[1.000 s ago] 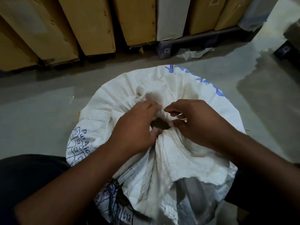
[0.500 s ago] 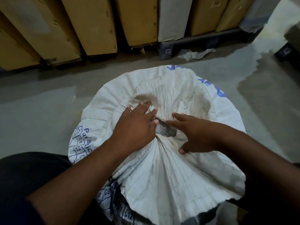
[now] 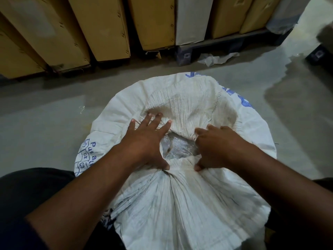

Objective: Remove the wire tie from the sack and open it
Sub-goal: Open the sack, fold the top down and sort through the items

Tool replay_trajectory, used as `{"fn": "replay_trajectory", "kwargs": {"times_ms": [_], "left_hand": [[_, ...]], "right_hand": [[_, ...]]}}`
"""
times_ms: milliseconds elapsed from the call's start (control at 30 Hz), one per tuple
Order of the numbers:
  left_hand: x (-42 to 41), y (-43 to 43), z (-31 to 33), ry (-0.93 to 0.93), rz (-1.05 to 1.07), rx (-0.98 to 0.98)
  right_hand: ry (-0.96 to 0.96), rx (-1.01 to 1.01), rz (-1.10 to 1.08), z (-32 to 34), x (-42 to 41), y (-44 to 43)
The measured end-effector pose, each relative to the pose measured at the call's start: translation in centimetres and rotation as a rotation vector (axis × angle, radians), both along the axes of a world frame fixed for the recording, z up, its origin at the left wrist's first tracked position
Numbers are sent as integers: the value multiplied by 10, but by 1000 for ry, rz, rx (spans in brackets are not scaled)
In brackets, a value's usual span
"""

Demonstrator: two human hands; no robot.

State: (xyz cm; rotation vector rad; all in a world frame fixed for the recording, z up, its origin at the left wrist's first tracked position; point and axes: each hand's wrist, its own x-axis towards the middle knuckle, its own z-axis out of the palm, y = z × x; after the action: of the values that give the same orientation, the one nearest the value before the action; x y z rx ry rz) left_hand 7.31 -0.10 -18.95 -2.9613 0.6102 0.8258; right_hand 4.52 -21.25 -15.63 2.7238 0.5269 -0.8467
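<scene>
Wider now, the mouth of the sack is gaping where half a second ago we were seeing only a slit, and both hands have slid apart. We're pressing our left hand flat on the woven cloth, fingers fanned wide, holding nothing. Our right hand is curling over the opposite edge, fingers bent into the folds. Between them a clear plastic liner is showing. We're not spotting the wire tie. Cardboard boxes are lining the grey floor beyond.
</scene>
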Motion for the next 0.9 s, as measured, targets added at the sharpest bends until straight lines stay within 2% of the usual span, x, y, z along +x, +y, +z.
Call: {"fn": "replay_trajectory", "kwargs": {"times_ms": [133,200,300,367,400,500,567,700,767,900], "left_hand": [[5,9,7,11,-40,-5],[4,10,13,-58,-74,-70],[-2,0,28,-269,-98,-384],[-7,-10,36,-365,-73,-545],[-10,-14,38,-356,-57,-565],[-20,-21,33,-294,-77,-445],[-21,-22,23,-293,-72,-343],[-27,-25,15,-382,-120,-244],[-32,-25,15,-439,-173,-157],[-52,-26,22,-436,-239,-5]], "right_hand": [[35,-4,25,5,-1,-6],[-15,115,55,9,-5,-9],[-96,406,75,16,-7,-11],[-79,486,41,21,-5,-11],[-53,490,18,22,-4,-12],[1,473,-43,20,0,-19],[-45,499,-86,16,0,-22],[-236,426,-96,8,-11,-20],[-256,360,-80,6,-18,-20],[-228,301,-39,10,-39,-24]]}}
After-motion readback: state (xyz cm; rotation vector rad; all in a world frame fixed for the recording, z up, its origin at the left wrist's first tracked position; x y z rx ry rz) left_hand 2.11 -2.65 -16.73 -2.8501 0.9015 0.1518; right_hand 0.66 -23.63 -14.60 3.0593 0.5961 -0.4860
